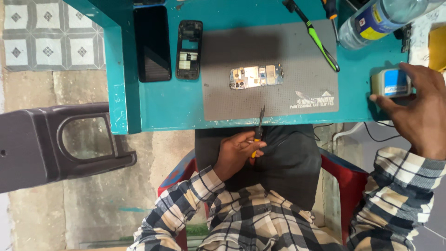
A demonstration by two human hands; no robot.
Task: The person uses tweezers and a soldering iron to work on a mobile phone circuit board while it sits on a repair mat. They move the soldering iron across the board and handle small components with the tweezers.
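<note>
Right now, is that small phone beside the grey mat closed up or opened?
Opened. The phone frame lies flat on the teal table with its insides exposed, and its circuit board lies apart on the grey mat.

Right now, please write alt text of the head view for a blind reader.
The left hand holds thin tweezers; the right hand touches a small blue-and-white box. A bare phone circuit board lies on a grey mat.
</note>
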